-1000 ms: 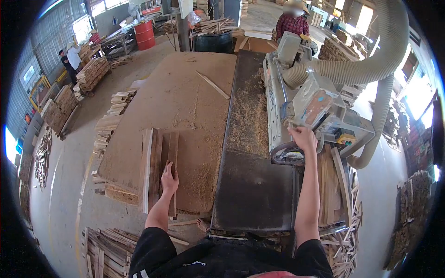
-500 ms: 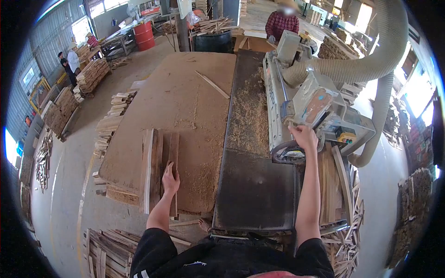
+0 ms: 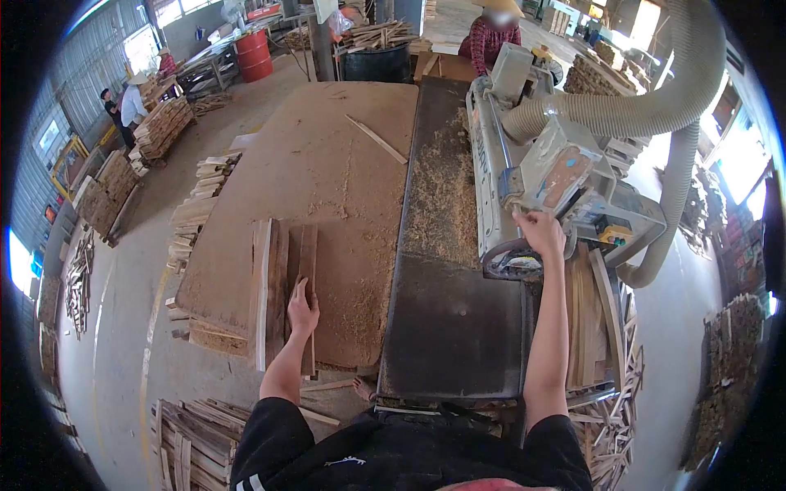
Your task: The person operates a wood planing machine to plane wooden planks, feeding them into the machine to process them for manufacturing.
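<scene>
My left hand (image 3: 303, 309) is closed around the edge of a narrow wooden strip (image 3: 308, 254) lying on the brown side table (image 3: 344, 176). Just left of it lie several more boards (image 3: 266, 295), one with a pale edge. My right hand (image 3: 542, 235) is raised to the front of the woodworking machine (image 3: 565, 168), fingers pinched on a small part hidden by them. Below that hand is a dark handwheel (image 3: 509, 260). The machine's black bed (image 3: 458, 335) runs between my hands, with sawdust (image 3: 442, 192) on its farther half.
A loose stick (image 3: 377, 138) lies on the far side table. A person in a checked shirt (image 3: 494, 37) stands beyond the machine. A thick ribbed hose (image 3: 630, 110) arches on the right. Wood piles (image 3: 201, 438) stand around; long boards (image 3: 585, 319) lie right of the bed.
Both hands keep nearly the same places. The view has shifted slightly, and the person at the far end has leaned left and nearer the machine.
</scene>
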`<state>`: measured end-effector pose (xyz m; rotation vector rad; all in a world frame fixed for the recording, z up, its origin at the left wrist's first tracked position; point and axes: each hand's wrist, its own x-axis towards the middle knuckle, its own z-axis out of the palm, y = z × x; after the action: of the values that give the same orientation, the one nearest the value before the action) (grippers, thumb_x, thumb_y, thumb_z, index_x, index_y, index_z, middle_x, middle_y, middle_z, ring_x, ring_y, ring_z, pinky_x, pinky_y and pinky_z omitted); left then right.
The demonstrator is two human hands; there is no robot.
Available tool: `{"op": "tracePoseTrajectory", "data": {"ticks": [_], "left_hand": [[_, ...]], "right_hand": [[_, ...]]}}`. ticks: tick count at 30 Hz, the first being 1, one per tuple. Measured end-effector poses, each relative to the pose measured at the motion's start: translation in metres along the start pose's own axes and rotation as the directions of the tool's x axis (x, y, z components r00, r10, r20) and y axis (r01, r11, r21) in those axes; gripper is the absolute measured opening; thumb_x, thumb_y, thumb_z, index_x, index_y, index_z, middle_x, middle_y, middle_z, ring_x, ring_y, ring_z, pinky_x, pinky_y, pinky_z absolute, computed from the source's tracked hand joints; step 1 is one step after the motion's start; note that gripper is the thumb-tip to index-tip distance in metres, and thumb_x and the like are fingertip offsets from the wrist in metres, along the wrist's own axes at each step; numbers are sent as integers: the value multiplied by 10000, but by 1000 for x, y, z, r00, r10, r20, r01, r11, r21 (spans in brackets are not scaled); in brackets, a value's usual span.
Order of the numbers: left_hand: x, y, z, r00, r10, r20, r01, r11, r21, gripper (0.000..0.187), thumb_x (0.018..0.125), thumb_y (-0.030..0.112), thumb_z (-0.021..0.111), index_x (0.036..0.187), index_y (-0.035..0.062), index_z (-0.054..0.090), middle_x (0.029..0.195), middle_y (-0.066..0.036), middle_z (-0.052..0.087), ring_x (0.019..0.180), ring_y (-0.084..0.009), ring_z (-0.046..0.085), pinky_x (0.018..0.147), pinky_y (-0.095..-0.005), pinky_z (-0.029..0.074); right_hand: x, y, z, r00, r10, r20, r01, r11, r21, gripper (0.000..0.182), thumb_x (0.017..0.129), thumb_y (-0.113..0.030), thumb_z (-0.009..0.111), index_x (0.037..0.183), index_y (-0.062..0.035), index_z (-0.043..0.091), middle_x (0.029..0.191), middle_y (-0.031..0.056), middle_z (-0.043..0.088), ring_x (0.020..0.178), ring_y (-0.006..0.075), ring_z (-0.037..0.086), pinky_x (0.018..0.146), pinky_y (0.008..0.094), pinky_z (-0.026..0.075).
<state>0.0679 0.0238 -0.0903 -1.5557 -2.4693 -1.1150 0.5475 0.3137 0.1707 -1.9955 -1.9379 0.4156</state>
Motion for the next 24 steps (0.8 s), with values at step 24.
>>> {"op": "tracePoseTrajectory", "data": {"ticks": [24], "left_hand": [[0, -4, 1, 994, -83, 65, 81, 996, 29, 517, 931, 72, 612, 1430, 60, 475, 1485, -245, 507, 1313, -467, 517, 1081, -498, 468]], "right_hand": [[4, -1, -1, 999, 7, 37, -6, 1000, -27, 545, 874, -665, 629, 1010, -168, 810, 966, 114, 774, 1023, 350, 714, 890, 461, 533]]}}
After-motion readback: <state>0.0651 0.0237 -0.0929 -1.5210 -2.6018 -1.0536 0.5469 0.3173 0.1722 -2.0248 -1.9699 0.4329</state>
